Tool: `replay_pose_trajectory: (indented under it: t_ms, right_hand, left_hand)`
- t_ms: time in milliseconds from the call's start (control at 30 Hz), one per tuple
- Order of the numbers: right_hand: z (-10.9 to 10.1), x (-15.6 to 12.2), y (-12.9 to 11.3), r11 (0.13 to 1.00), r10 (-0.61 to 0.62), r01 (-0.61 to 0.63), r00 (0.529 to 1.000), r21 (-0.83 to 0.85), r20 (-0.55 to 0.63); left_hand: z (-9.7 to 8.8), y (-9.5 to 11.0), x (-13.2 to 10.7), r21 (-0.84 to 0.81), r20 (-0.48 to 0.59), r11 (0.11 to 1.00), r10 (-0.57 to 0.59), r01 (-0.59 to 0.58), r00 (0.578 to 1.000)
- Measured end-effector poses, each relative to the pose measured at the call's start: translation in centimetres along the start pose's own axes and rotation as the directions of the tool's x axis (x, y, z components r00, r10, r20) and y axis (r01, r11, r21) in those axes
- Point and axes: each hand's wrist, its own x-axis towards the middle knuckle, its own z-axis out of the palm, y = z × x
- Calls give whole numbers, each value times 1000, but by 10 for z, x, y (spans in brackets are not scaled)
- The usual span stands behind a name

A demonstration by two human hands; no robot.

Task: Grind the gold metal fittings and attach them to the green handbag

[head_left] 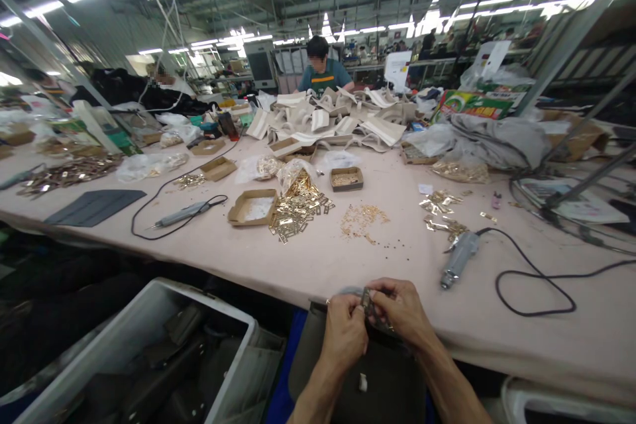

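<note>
At the table's front edge, my left hand (345,331) and my right hand (401,308) meet, fingers closed in a pinch. Between them is a small metal plate (366,299), partly covered by the fingertips. It is at the upper edge of a dark grey-brown bag piece (392,371), which lies below my hands and leans against the table. A small white tag (363,382) shows on this piece. Loose gold-coloured metal plates (298,212) are heaped farther up the table, and tiny gold parts (362,220) are scattered to their right.
An electric screwdriver (460,258) with a black cable lies at right, another screwdriver (183,213) at left. Cardboard trays (253,207) stand mid-table. At lower left, a white bin (243,351) holds dark pieces. Beyond a pile of beige straps (338,116) sits a person (325,76).
</note>
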Motion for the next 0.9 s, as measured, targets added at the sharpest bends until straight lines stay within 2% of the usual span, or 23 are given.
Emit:
replay_pose_trajectory:
  t_ms: [167,367,567,700,800,900]
  right_hand:
    - [5,3,2,999,39,-39,997,-1,-59]
    - [2,8,14,996,8,-8,1000,91,-5]
    - [8,10,11,997,51,-50,999,52,-19]
    - [13,10,10,999,51,-51,999,19,-11]
    - [12,9,8,998,35,-34,999,-51,31]
    - [9,11,7,994,7,-4,999,-105,36]
  left_hand:
    - [-1,2,-1,84,-25,996,44,-41,999]
    - [0,2,1,98,-75,993,78,-71,994]
    - [0,-5,2,170,-113,984,79,-59,990]
    - [-1,-14,1,171,-164,985,32,-3,986]
    - [0,-26,2,180,-236,983,21,22,972]
    - [2,-36,3,163,-257,986,-1,45,966]
